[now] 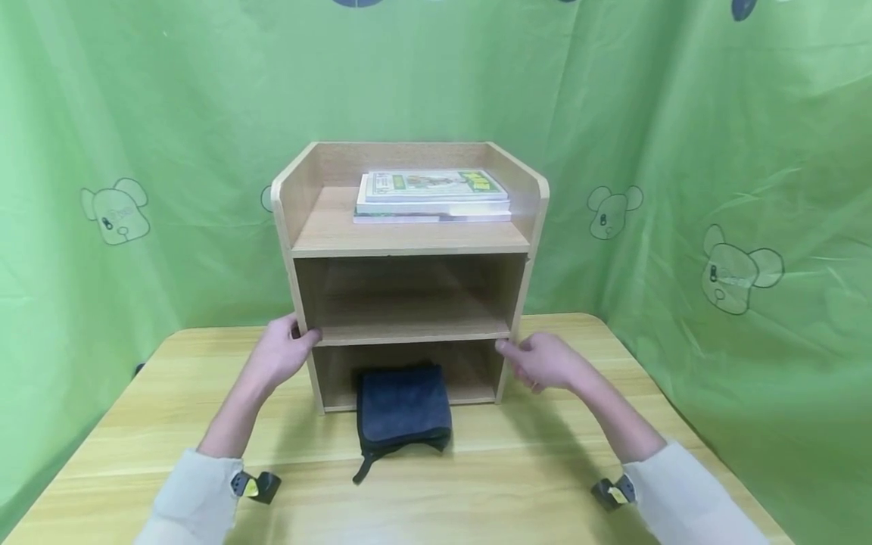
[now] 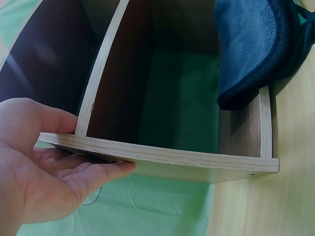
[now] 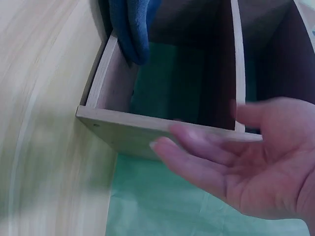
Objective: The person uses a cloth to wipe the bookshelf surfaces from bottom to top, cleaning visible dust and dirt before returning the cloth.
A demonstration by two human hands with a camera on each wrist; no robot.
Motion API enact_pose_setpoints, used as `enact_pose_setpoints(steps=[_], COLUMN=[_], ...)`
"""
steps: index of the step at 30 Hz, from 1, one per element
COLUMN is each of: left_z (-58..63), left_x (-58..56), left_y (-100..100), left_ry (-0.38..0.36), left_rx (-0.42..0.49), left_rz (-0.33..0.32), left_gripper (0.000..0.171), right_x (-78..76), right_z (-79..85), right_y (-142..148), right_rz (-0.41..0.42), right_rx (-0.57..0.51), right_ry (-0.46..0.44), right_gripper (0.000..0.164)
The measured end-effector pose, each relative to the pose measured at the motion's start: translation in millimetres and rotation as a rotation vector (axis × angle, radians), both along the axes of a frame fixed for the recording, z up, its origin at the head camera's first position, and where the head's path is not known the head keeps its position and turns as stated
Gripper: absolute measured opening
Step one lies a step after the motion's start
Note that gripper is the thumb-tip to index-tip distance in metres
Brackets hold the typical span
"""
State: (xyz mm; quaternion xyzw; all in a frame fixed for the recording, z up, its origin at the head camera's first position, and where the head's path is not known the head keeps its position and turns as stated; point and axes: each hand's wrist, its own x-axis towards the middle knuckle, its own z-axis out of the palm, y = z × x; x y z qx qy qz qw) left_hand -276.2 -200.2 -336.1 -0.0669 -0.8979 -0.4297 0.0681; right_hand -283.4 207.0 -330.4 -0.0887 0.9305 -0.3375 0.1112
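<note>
A light wooden shelf unit stands on the table. My left hand grips its left side panel. In the left wrist view, the thumb lies inside against the middle board and the fingers reach along the panel's outer face. My right hand is at the right side panel, thumb tip by the middle board's front edge. Its fingers look loosely extended and blurred in the right wrist view, overlapping the panel's front edge. A folded dark blue cloth hangs out of the bottom compartment.
A stack of thin books or magazines lies on the top board, between raised sides. The wooden table extends in front of and beside the unit. Green curtains with bear drawings hang behind and at both sides.
</note>
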Motion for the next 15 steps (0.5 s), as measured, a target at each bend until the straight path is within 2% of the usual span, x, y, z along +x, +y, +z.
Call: enact_pose_setpoints(steps=[3,5,11,15], left_z=[0.4,0.2,-0.4,-1.3], left_x=[-0.4,-1.0,-2.3,-2.0], left_y=[-0.2,-0.1,-0.1,-1.3], left_ry=[0.006,0.009,0.015,0.017], left_rx=[-0.005,-0.007,-0.007,-0.002], left_rz=[0.003,0.002,-0.002,-0.005], left_gripper=[0.045,0.045,0.045,0.045], right_x=[4.8,6.7,3.3,2.7], right_z=[-8.4,-16.1,-38.1,-44.6], right_y=[-9.5,-19.4,-59.3,-88.4], right_rz=[0.016,0.031,0.053,0.071], right_rx=[-0.014,0.001,0.13,0.172], right_ry=[-0.066,-0.044,0.258,0.363], right_gripper=[0.044,0.041,0.029,0.016])
